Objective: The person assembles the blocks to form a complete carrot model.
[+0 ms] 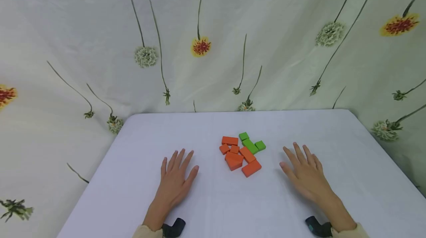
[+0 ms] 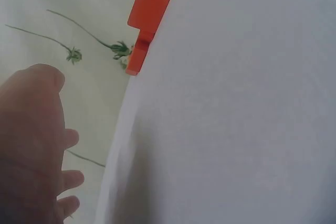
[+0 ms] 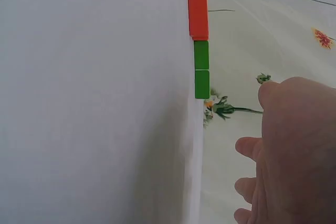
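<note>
A small cluster of orange blocks [image 1: 234, 160] and green blocks [image 1: 250, 146] lies on the white table [image 1: 213, 208], between the two hands. My left hand [image 1: 175, 181] is to the left of the cluster, palm down, its fingers spread and straight, holding nothing. On the other side my right hand [image 1: 306, 174] has its fingers extended too, with nothing in its grasp. In the left wrist view, orange blocks [image 2: 150, 4] show beyond the thumb. The right wrist view catches an orange block [image 3: 198, 6] and green blocks [image 3: 201, 70] in a row.
Behind the table hangs a pale cloth [image 1: 283, 64] printed with flowers, which also shows along the table's sides. A black wrist device [image 1: 173, 228] sits at the left wrist, and another black device [image 1: 318, 226] at the right wrist.
</note>
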Demonstrator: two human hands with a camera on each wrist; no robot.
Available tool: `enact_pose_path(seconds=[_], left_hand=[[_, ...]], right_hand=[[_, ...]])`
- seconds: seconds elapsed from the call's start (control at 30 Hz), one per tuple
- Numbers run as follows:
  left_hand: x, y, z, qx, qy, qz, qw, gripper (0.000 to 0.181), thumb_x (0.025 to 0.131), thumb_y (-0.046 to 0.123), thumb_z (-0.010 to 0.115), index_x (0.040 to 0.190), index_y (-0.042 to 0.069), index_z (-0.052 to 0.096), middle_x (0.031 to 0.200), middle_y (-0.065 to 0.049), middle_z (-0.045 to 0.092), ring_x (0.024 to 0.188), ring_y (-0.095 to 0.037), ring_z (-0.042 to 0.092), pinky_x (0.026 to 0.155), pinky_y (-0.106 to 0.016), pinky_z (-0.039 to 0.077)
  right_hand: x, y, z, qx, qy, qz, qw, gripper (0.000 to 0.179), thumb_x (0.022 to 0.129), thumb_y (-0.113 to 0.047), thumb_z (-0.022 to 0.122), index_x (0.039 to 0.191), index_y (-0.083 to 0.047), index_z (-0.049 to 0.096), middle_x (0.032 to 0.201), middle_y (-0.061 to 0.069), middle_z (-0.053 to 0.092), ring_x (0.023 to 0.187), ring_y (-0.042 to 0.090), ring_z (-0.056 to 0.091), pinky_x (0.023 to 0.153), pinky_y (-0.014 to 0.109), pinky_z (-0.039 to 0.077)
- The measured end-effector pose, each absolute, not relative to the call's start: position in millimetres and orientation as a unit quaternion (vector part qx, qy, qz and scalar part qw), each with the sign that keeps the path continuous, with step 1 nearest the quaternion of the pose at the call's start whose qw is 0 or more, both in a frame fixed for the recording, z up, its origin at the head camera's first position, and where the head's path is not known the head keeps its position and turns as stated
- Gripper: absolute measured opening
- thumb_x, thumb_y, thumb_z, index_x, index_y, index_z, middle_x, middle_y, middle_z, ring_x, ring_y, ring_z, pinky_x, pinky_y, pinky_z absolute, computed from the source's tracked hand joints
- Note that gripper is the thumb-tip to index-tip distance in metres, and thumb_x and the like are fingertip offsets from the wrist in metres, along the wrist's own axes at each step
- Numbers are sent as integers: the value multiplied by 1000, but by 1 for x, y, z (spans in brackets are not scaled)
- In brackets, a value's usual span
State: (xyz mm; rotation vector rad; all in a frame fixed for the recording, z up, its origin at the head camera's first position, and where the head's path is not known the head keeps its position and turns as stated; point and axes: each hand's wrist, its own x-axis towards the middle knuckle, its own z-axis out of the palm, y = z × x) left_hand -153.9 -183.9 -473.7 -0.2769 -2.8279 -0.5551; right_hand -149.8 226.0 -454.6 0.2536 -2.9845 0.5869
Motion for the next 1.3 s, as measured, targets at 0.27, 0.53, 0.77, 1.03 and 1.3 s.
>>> enact_pose_path(seconds=[0.27, 0.53, 0.77, 1.03, 1.3], left_hand=[[-177, -164, -471, -106, -960, -241, 97, 59, 107, 45, 49, 155, 10, 47, 161, -15, 43, 151, -35, 35, 125, -60, 16], [-201, -137, -469, -130, -951, -272, 64, 58, 108, 46, 45, 157, 15, 44, 162, -11, 41, 152, -30, 34, 127, -57, 19], [-217, -117, -468, -156, -943, -291, 39, 57, 109, 42, 44, 157, 13, 43, 165, -8, 38, 152, -32, 34, 125, -56, 23], [-228, -103, -471, -185, -941, -282, 26, 55, 110, 41, 40, 158, 13, 43, 165, -4, 38, 154, -27, 32, 125, -54, 23], [-229, -101, -470, -195, -955, -221, 47, 52, 111, 38, 40, 154, 11, 48, 161, -8, 44, 149, -31, 38, 122, -54, 27]], right_hand=[[-158, 201, -453, 107, -972, 200, 58, 62, 108, -52, 43, 158, -14, 42, 166, 22, 29, 152, 50, 19, 114, 76, 22], [-166, 184, -461, 143, -958, 233, 84, 59, 104, -48, 54, 153, -14, 49, 158, 17, 45, 147, 42, 37, 112, 71, 35], [-170, 172, -467, 159, -945, 263, 111, 58, 95, -40, 72, 144, -13, 58, 146, 11, 57, 136, 34, 50, 107, 59, 48], [-170, 155, -474, 143, -950, 264, 91, 56, 86, -43, 81, 133, -15, 65, 136, 6, 62, 127, 28, 53, 102, 51, 54], [-168, 145, -477, 136, -955, 247, 93, 65, 81, -53, 83, 130, -14, 66, 127, 2, 64, 120, 23, 56, 100, 45, 54]])
